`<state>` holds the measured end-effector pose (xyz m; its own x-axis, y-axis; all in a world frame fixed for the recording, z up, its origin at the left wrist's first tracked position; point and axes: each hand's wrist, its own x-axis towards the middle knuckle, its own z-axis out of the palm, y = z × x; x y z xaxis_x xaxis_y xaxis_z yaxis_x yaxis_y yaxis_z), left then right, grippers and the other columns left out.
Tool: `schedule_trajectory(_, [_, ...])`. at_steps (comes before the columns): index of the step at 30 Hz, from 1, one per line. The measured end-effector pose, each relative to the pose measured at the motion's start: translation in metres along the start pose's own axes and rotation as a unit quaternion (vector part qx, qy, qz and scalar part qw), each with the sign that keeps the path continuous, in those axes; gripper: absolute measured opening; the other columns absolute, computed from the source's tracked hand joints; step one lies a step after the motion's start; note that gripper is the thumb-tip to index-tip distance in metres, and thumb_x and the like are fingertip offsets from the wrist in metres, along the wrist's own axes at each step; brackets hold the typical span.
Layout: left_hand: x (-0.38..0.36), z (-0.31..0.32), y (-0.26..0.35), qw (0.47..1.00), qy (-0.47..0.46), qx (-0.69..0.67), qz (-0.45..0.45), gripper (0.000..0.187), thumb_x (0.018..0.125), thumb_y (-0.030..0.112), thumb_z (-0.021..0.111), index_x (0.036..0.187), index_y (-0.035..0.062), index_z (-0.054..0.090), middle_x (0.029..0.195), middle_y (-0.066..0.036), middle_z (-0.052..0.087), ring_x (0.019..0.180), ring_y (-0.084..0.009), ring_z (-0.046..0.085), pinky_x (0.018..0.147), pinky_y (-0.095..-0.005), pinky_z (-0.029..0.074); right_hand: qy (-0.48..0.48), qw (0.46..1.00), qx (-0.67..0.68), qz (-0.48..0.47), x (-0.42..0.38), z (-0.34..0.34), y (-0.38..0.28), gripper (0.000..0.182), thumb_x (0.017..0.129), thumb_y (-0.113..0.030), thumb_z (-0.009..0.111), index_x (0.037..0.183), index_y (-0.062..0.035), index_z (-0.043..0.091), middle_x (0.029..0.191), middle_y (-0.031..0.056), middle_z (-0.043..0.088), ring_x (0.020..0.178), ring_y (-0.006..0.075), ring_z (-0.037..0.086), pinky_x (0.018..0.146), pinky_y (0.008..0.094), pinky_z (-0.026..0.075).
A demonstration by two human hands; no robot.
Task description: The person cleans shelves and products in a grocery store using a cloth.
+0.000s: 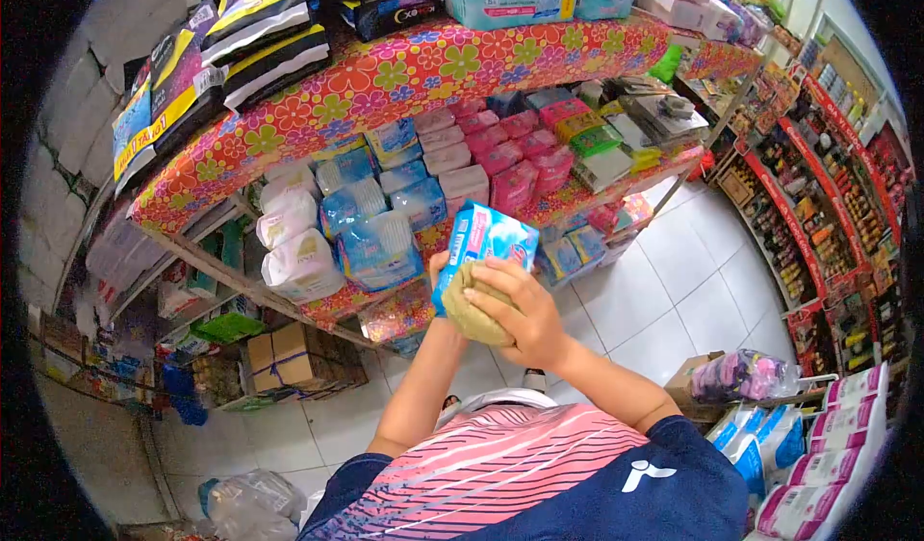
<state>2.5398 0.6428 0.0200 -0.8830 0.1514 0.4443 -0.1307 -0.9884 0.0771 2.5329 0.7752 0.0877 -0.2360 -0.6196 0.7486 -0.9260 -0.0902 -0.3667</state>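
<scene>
A blue pack with pink and white print (496, 236) is held up in front of the shelf. My left hand (440, 270) grips its left side, with the fingers partly hidden behind it. Across the pack's lower part, my right hand (515, 310) presses a crumpled olive-beige cloth (474, 318). Just beyond the hands, a flower-patterned shelf (568, 204) bears rows of packs: white ones (300, 260), blue ones (377, 252) and pink ones (513, 187).
Above is a flowered upper shelf (356, 74) with black and teal packs. Below left stands a cardboard box (289, 356). Shelves of small goods (818, 223) line the right. White packs (808, 488) are at lower right, and a plastic bag (252, 504) lies at lower left.
</scene>
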Motion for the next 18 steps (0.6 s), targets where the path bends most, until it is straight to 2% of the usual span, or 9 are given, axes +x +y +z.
schedule_trajectory(1, [-0.004, 0.000, -0.006, 0.989, 0.142, 0.036, 0.018, 0.066, 0.062, 0.043, 0.051, 0.114, 0.0039, 0.040, 0.107, -0.013, 0.050, 0.095, -0.0276, 0.050, 0.080, -0.0382, 0.042, -0.004, 1.000, -0.020, -0.009, -0.001, -0.005, 0.007, 0.045, 0.057, 0.001, 0.051, 0.102, -0.0038, 0.051, 0.111, 0.0133, 0.046, 0.103, 0.0300, 0.044, 0.091, 0.0402, 0.030])
schedule_trajectory(6, [0.003, 0.012, -0.023, 0.978, 0.138, 0.126, 0.088, 0.063, 0.063, 0.043, 0.049, 0.112, 0.0033, 0.042, 0.104, -0.015, 0.051, 0.095, -0.0278, 0.050, 0.081, -0.0386, 0.042, 0.108, 0.989, -0.055, 0.084, 0.013, -0.021, 0.026, 0.047, 0.057, -0.001, 0.056, 0.104, -0.0061, 0.051, 0.112, 0.0123, 0.046, 0.104, 0.0286, 0.043, 0.090, 0.0428, 0.031])
schedule_trajectory(7, [-0.002, 0.003, -0.025, 0.989, 0.063, 0.108, 0.072, 0.059, 0.066, 0.042, 0.046, 0.113, 0.0059, 0.042, 0.107, -0.013, 0.050, 0.096, -0.0273, 0.050, 0.082, -0.0403, 0.040, 0.042, 0.998, -0.006, 0.039, 0.007, -0.017, 0.017, 0.047, 0.057, -0.002, 0.057, 0.104, -0.0058, 0.051, 0.111, 0.0132, 0.046, 0.104, 0.0288, 0.044, 0.089, 0.0423, 0.033])
schedule_trajectory(10, [0.001, -0.004, -0.020, 0.999, 0.034, -0.028, -0.011, 0.056, 0.068, 0.040, 0.043, 0.114, 0.0084, 0.042, 0.112, -0.012, 0.048, 0.097, -0.0275, 0.049, 0.082, -0.0415, 0.040, -0.070, 0.996, 0.016, -0.055, -0.007, -0.023, 0.020, 0.048, 0.056, -0.004, 0.061, 0.103, -0.0054, 0.051, 0.112, 0.0147, 0.045, 0.103, 0.0291, 0.044, 0.087, 0.0406, 0.036])
schedule_trajectory(12, [0.005, 0.007, -0.040, 0.975, 0.199, 0.097, -0.022, 0.056, 0.067, 0.042, 0.043, 0.113, 0.0087, 0.044, 0.110, -0.013, 0.049, 0.095, -0.0272, 0.050, 0.082, -0.0411, 0.040, -0.036, 0.998, 0.016, -0.050, -0.012, -0.044, 0.041, 0.050, 0.056, -0.005, 0.062, 0.104, -0.0048, 0.050, 0.112, 0.0145, 0.046, 0.103, 0.0305, 0.044, 0.088, 0.0404, 0.035])
schedule_trajectory(13, [0.012, 0.000, -0.048, 0.967, 0.235, 0.081, -0.048, 0.058, 0.066, 0.043, 0.044, 0.113, 0.0087, 0.044, 0.107, -0.013, 0.050, 0.093, -0.0276, 0.051, 0.081, -0.0409, 0.041, 0.016, 0.999, -0.030, -0.034, -0.003, -0.058, 0.048, 0.049, 0.057, -0.005, 0.061, 0.105, -0.0043, 0.050, 0.110, 0.0147, 0.047, 0.102, 0.0317, 0.044, 0.088, 0.0406, 0.035])
schedule_trajectory(14, [0.020, -0.002, -0.055, 0.977, 0.192, 0.064, -0.060, 0.059, 0.064, 0.039, 0.050, 0.113, 0.0059, 0.042, 0.105, -0.013, 0.052, 0.092, -0.0277, 0.052, 0.082, -0.0403, 0.041, 0.033, 0.997, -0.053, 0.041, -0.003, -0.070, 0.057, 0.047, 0.057, -0.006, 0.060, 0.104, -0.0036, 0.051, 0.110, 0.0146, 0.047, 0.101, 0.0326, 0.045, 0.088, 0.0408, 0.035])
schedule_trajectory(17, [0.047, -0.005, -0.057, 0.990, 0.138, -0.003, -0.043, 0.057, 0.066, 0.041, 0.047, 0.111, 0.0058, 0.044, 0.105, -0.013, 0.052, 0.093, -0.0284, 0.051, 0.082, -0.0405, 0.041, 0.030, 0.996, -0.087, -0.007, -0.003, -0.082, 0.051, 0.047, 0.056, -0.007, 0.060, 0.102, -0.0045, 0.053, 0.113, 0.0136, 0.046, 0.102, 0.0316, 0.045, 0.088, 0.0400, 0.035])
schedule_trajectory(18, [0.057, -0.008, -0.050, 0.995, 0.078, -0.018, -0.064, 0.057, 0.067, 0.042, 0.045, 0.110, 0.0063, 0.045, 0.106, -0.013, 0.052, 0.094, -0.0281, 0.051, 0.083, -0.0405, 0.040, -0.028, 0.996, -0.065, -0.058, -0.006, -0.082, 0.044, 0.046, 0.056, -0.008, 0.060, 0.101, -0.0050, 0.053, 0.113, 0.0133, 0.047, 0.103, 0.0314, 0.045, 0.089, 0.0401, 0.035])
